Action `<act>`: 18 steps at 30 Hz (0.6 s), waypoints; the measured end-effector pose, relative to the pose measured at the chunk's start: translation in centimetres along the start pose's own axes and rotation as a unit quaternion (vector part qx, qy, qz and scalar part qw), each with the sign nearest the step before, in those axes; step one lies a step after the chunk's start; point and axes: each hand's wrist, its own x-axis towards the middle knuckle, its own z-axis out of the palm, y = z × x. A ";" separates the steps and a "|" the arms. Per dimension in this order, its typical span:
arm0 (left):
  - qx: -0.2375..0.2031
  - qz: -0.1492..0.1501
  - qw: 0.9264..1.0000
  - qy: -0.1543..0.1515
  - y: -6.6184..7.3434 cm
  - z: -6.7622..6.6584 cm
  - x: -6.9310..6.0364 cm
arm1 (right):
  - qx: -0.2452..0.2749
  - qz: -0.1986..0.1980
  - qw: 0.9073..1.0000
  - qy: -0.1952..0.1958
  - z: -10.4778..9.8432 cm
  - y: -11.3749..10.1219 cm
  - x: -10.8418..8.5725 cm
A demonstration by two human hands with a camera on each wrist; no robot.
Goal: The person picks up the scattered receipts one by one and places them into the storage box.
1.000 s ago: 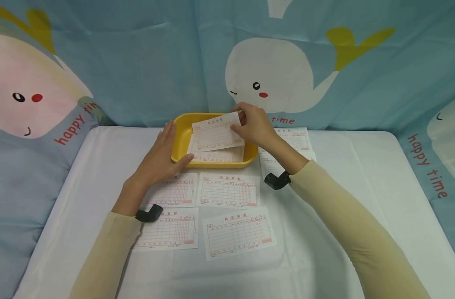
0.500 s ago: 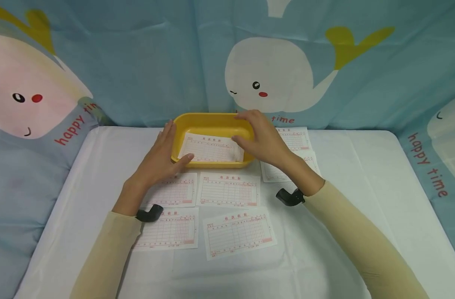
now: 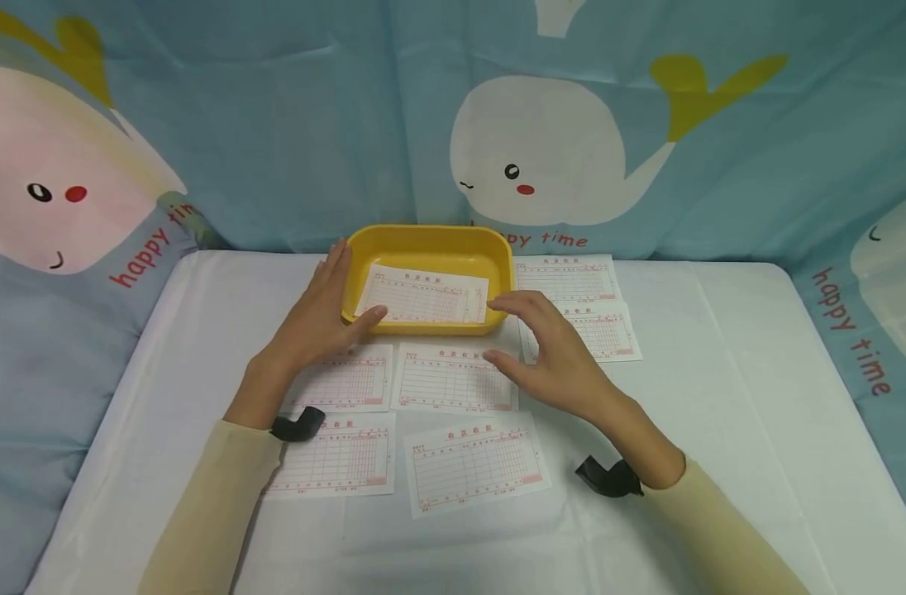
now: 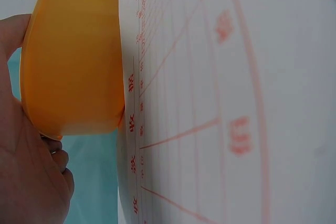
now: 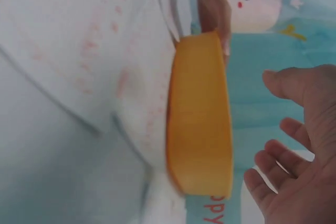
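Note:
A yellow tray (image 3: 431, 329) stands near the table's back edge, with a red-printed white slip (image 3: 423, 296) lying in it. My left hand (image 3: 307, 326) holds the tray's left end, thumb on the front rim; the left wrist view shows the hand (image 4: 31, 171) against the side of the tray (image 4: 73, 61). My right hand (image 3: 565, 364) hovers empty off the tray's front right corner, fingers spread and gently bent. In the right wrist view this hand (image 5: 310, 145) is apart from the tray (image 5: 199, 119).
In front of the tray lie printed slips in two rows, including a middle one (image 3: 456, 384) and a tilted one (image 3: 477, 471). Two more slips lie to its right, one at the back (image 3: 568, 277). A blue whale-print curtain (image 3: 289, 124) hangs behind the white-covered table (image 3: 721, 372).
My right hand has let go of a slip over the tray and moved back toward the front right. That slip now lies in the tray. My left hand has stayed in place.

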 end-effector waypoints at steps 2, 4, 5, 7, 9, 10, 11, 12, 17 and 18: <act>0.000 0.001 1.000 -0.001 0.0 0.0 0.0 | 0.000 0.010 1.000 -0.011 0.2 0.1 -1.2; -0.001 0.003 1.000 -0.001 0.0 0.1 0.1 | -0.002 0.018 1.000 -0.021 0.4 0.3 -2.3; -0.001 0.004 1.000 -0.002 0.0 0.1 0.2 | -0.003 0.023 0.999 -0.026 0.4 0.5 -2.8; -0.001 0.007 1.000 -0.004 0.1 0.1 0.3 | -0.007 0.033 0.999 -0.035 0.5 0.6 -3.7; -0.001 0.009 1.000 -0.006 0.1 0.1 0.3 | -0.010 0.042 0.998 -0.042 0.7 0.6 -4.6; -0.001 0.010 1.000 -0.006 0.2 0.1 0.3 | -0.011 0.047 0.998 -0.044 0.8 0.6 -4.9; 0.000 0.011 1.000 -0.005 0.2 0.0 0.3 | -0.014 0.050 0.998 -0.047 0.9 0.6 -5.2; -0.001 0.010 1.000 -0.006 0.2 0.0 0.3 | -0.016 0.052 0.997 -0.050 1.0 0.6 -5.5; -0.003 0.012 1.000 -0.004 0.0 -0.1 0.2 | -0.041 0.050 0.995 -0.074 1.8 0.8 -6.9; -0.004 0.013 1.000 -0.005 0.0 -0.1 0.2 | -0.047 0.050 0.995 -0.079 2.0 0.9 -7.3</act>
